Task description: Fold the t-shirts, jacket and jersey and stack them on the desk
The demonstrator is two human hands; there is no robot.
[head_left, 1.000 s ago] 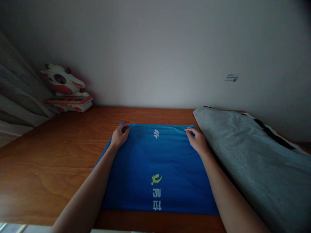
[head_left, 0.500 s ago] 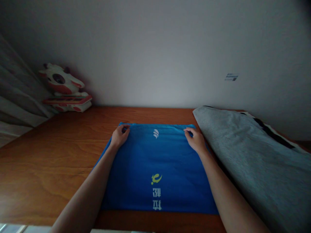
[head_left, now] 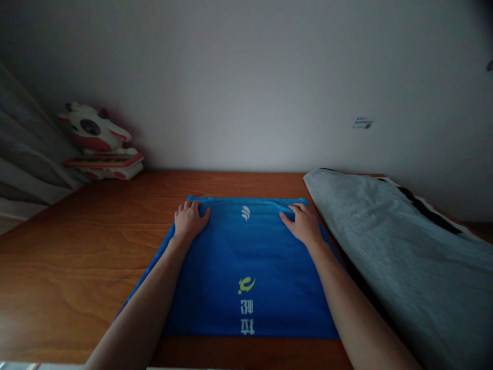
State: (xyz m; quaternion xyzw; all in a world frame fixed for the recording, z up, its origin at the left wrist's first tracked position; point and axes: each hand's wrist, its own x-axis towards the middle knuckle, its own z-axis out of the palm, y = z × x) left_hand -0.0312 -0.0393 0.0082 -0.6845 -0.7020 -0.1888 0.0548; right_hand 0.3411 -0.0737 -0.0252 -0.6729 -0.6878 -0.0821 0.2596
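Observation:
A blue piece of clothing [head_left: 285, 262], perhaps a shirt, lies spread flat on the wooden tabletop. White and yellow prints run down its middle. On its far left corner rests my left hand [head_left: 189, 220], fingers spread and thumb held apart. My right hand [head_left: 302, 222] lies on the far right corner, thumb out to the left and fingers stretched forward. Both palms face down on the cloth, and I see no fabric pinched in either. A few small creases show along the far edge between the hands.
Grey cloth [head_left: 370, 236] with a black and white strip covers the right side of the wooden table [head_left: 77, 246]. At the back left stands a cow-shaped toy keyboard [head_left: 108, 162] beside a curtain [head_left: 31, 154]. Behind is a wall with a small label [head_left: 362, 123].
Both hands have gone from a thumb-to-finger pinch at the far edge to spread fingers laid on the cloth. The blue clothing stays in about the same place.

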